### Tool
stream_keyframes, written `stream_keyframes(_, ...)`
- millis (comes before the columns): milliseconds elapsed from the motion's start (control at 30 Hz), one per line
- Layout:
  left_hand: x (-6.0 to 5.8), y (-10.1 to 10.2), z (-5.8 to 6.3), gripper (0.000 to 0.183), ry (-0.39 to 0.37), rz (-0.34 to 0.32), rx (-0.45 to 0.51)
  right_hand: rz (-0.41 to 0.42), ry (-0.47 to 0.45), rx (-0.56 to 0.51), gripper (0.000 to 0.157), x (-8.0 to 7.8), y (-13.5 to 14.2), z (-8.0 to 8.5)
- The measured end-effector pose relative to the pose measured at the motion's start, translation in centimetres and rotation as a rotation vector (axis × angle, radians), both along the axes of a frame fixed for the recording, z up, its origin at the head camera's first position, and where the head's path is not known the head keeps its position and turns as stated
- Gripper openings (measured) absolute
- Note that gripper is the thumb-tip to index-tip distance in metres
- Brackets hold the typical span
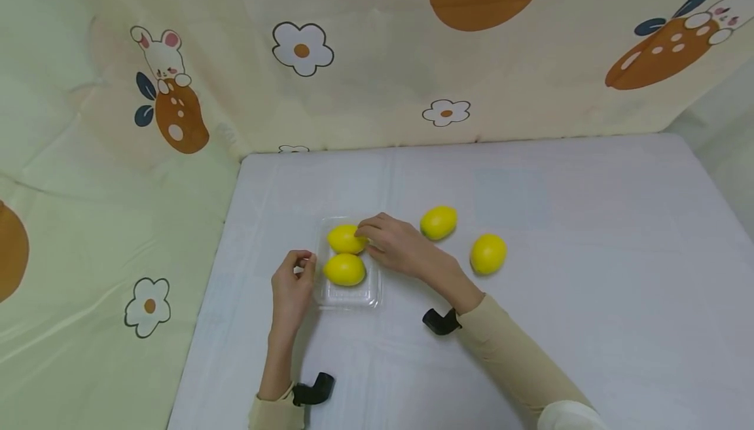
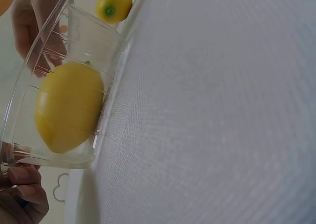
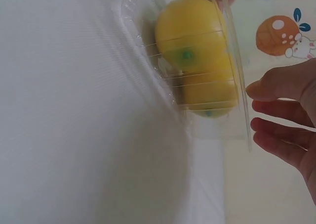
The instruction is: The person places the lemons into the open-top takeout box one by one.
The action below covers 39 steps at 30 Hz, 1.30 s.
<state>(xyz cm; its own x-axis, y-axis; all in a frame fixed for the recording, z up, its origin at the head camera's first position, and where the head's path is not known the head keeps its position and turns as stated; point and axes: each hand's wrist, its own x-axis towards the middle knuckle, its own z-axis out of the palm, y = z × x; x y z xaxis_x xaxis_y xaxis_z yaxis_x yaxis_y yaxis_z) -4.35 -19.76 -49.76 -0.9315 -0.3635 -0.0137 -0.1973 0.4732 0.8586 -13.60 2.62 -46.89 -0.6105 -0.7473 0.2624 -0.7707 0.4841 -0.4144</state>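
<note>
Head view: clear tray [image 1: 347,297] is sitting on the white table [image 1: 559,351], left of centre. Two lemons are lying in it, a far lemon [image 1: 341,239] and a near lemon [image 1: 345,269], one right beside the other. Left hand [image 1: 292,289] is pinching the tray's left edge, thumb and finger together. Right hand [image 1: 400,247] is reaching in over the tray's far right side, fingertips at the right end of the far lemon; contact is hard to tell from here. Two more lemons are lying loose on the table to the right of the tray: a farther one [image 1: 438,222] and a nearer, more rightward one [image 1: 487,254]. Both arms are wearing beige sleeves [image 1: 518,358]. A printed sheet [image 1: 365,96] is hanging along the far side.

Left wrist view: left hand's fingers are curling at the tray rim, clamped on it. One lemon is showing through the clear wall. Right hand is showing beyond the tray, fingers pointing down, and one loose lemon is lying farther right on the table.

Right wrist view: right hand's thumb and fingers are standing apart, extended toward the tray rim, gripping nothing; whether they are touching the rim, can't tell. Both lemons are resting inside the tray. A bit of the left hand is showing at the far rim.
</note>
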Motion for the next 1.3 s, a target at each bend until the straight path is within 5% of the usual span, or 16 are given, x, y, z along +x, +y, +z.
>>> stream_keyframes(333,0.0,-0.1,0.2,0.016,-0.017,-0.011,0.015,-0.042,0.079,-0.081,0.030,1.7,3.5,0.6)
stream_keyframes(600,0.0,-0.1,0.1,0.016,-0.024,0.001,0.004,-0.220,0.145,-0.017,0.044,0.9,6.8,-0.3)
stream_keyframes(967,0.0,0.0,0.0,0.016,-0.024,0.002,-0.007,-0.354,-0.047,0.165,0.061,-1.3,8.9,-1.4)
stream_keyframes(1300,0.0,-0.1,0.1,0.015,-0.009,0.002,0.000,-0.361,-0.127,0.145,0.045,-1.5,8.9,-2.0)
